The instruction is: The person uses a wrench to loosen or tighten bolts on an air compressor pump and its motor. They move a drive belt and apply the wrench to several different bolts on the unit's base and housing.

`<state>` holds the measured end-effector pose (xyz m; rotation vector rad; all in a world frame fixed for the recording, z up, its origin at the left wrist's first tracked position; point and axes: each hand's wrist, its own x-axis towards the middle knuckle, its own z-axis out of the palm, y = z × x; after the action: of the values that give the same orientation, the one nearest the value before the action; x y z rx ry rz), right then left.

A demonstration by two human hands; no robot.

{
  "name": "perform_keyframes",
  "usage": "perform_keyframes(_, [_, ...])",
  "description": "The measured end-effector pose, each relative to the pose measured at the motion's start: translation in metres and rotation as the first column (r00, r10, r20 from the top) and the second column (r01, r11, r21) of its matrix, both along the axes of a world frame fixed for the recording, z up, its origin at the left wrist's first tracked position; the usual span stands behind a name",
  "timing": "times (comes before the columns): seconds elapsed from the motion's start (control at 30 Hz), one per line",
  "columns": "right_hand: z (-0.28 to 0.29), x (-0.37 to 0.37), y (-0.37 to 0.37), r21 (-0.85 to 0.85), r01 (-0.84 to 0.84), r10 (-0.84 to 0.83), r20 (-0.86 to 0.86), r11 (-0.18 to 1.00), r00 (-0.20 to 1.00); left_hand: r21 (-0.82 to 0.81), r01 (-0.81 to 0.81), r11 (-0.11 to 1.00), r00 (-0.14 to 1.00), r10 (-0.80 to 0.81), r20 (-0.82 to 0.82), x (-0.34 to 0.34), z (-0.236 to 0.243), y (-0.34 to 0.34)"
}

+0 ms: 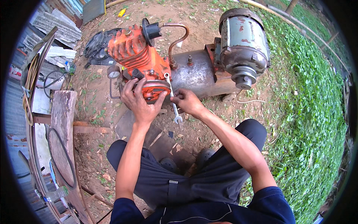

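An orange compressor pump (136, 56) with cooling fins sits on a grey metal tank (192, 78). My left hand (140, 106) grips the orange pulley (152, 92) at the pump's near side, fingers over its top left and thumb on its right. To the right of it, my right hand (190, 103) pinches the shaft of a silver combination wrench (175, 109). The wrench's ring end lies against the pump beside the pulley. Its open end points down toward me. Whether the ring sits on a bolt I cannot tell.
A grey electric motor (243, 41) stands on the tank's right end. A copper pipe (183, 27) bends from pump to tank. At the pump's left is a pressure gauge (113, 73). A wooden plank (61, 123) with a black belt lies left; grass (313, 130) covers the right.
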<state>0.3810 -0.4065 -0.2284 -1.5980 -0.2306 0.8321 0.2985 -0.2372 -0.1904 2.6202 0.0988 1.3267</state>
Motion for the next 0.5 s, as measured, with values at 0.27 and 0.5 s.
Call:
perform_keyframes(0.27, [0.004,0.002,0.007,0.014,0.009,-0.008,-0.081,1.000,0.997,0.054,-0.003,0.999,1.000,0.002,0.031,0.005,-0.007,0.002])
perform_keyframes(0.5, [0.000,-0.006,0.022,0.065,0.051,-0.043,-0.114,0.997,0.993,0.036,-0.018,0.999,0.999,0.017,0.030,0.007,-0.006,-0.003])
